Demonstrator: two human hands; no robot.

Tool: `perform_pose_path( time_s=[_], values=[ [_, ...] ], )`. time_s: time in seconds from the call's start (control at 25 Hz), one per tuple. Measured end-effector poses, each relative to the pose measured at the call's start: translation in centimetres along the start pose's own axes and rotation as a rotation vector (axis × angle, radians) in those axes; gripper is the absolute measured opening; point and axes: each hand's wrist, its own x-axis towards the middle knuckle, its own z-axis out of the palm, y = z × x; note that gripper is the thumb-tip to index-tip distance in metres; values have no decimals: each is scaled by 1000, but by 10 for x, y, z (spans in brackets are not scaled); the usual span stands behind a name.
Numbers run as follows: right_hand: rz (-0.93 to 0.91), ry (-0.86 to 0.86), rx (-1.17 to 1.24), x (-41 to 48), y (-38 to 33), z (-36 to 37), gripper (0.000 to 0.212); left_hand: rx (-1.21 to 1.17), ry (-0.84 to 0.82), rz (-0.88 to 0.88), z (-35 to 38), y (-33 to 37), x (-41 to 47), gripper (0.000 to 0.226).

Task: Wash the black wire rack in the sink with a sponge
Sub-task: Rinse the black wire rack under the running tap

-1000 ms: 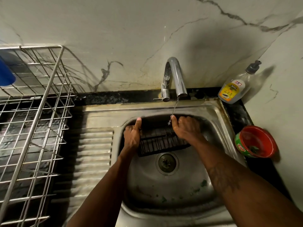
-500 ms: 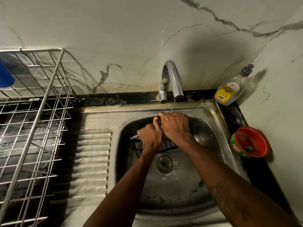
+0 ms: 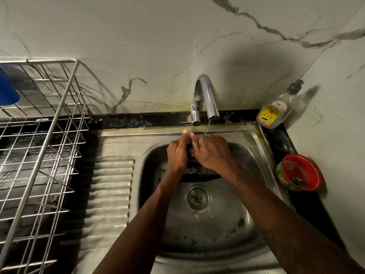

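Observation:
The black wire rack stands tilted in the back of the steel sink, mostly hidden behind both hands. My left hand grips its upper left part, thumb pointing up. My right hand curls over the top of the rack right beside the left. A thin stream of water falls from the chrome faucet onto my right hand. A bit of green shows by my left wrist; I cannot tell if it is the sponge.
A soap bottle stands at the back right corner. A red-and-green tub sits on the black counter to the right. A steel wire dish rack fills the left side, with a blue object in it. Drain lies mid-sink.
My hands moved from the rack's two ends to meet at its top middle. The rack rose from lying flatter to more upright under the faucet.

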Motion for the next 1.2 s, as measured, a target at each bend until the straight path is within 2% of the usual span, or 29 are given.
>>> perform_pose_path(
  time_s=[0.08, 0.2, 0.24, 0.36, 0.4, 0.44, 0.52, 0.6, 0.68, 0.8, 0.88, 0.92, 0.96, 1.08, 1.12, 1.2],
  values=[
    [8, -51, -125, 3, -10, 3, 43, 26, 5, 6, 9, 8, -3, 51],
    [6, -57, -86, -2, -4, 0, 51, 97, 52, 69, 13, -5, 1, 59],
    [61, -76, -40, 2, 1, -2, 53, 123, 73, 87, 14, -7, 3, 62],
    [287, -307, 1, 30, 7, -11, 51, 191, 114, 93, 20, 2, 7, 59],
    [305, -271, 1, 32, 2, -10, 50, 179, 128, 67, 19, 5, 9, 56],
    [257, -156, -6, 28, -5, -6, 51, 153, 147, 32, 16, 3, 16, 52],
    [75, 30, -57, 2, -13, 7, 42, 109, 178, -27, 9, 0, 27, 44],
    [-102, 25, -112, -18, 2, 15, 35, 86, 196, -88, 11, 1, 29, 37],
    [-54, -6, -76, -17, 14, 7, 38, 70, 170, -79, 15, 8, 22, 36],
    [215, -115, -92, 12, 8, -5, 41, 112, 112, 22, 19, 8, 13, 43],
    [330, -127, -50, 23, -7, -3, 41, 89, 156, -9, 15, 11, 15, 45],
    [323, -69, -23, 22, -11, -1, 42, 43, 190, -44, 11, 13, 15, 42],
    [240, 8, -28, 14, -13, 3, 42, -14, 224, -71, 7, 15, 14, 40],
    [-113, 103, -70, -11, 2, 17, 37, -92, 288, -113, 3, 23, 9, 34],
    [-128, 84, -66, -11, 7, 16, 39, -82, 297, -126, 4, 19, 9, 32],
    [10, 21, -72, 1, 12, 11, 51, -55, 300, -163, 10, 15, 10, 25]
  ],
)
